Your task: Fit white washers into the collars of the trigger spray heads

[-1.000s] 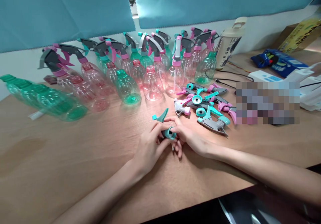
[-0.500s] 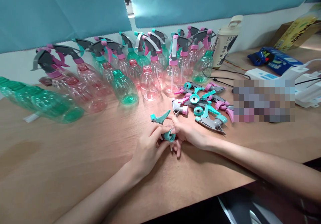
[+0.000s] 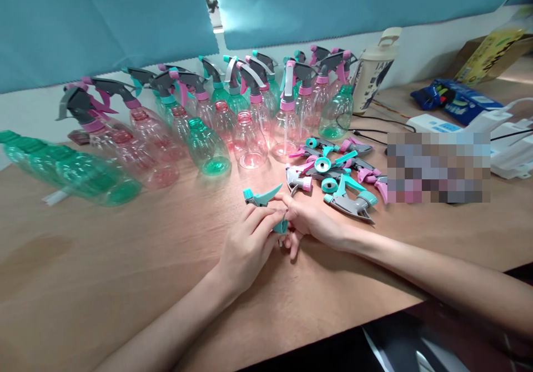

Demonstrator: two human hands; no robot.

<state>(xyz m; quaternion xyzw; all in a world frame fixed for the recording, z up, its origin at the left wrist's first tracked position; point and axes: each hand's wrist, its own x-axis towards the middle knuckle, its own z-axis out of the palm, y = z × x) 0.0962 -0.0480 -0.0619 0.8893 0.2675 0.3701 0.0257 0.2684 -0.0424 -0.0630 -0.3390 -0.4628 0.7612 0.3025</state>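
In front of me a teal-and-grey trigger spray head [image 3: 261,196] is held between both hands, its collar turned toward me. My left hand [image 3: 249,241] is closed around it, thumb and fingers by the teal collar. My right hand [image 3: 307,222] grips the same spray head from the right, its lower fingers curled beneath; part of the grip is hidden behind the left fingers. A small pale bit shows under the collar, too little to name. Beyond my right hand lies a pile of loose spray heads, with a teal-collared one [image 3: 353,202] nearest.
Behind stand several spray bottles with heads on, among them a pink one [image 3: 286,130]. An open green bottle [image 3: 208,150] and an open pink bottle [image 3: 251,141] stand nearer. Green bottles [image 3: 100,177] lie at left. A cream tumbler [image 3: 375,72] and blue packet [image 3: 462,100] are at right.
The spray head has tilted in my hands: its nozzle end has moved a little left and its collar shows less of its opening. My left fingers have shifted over it.
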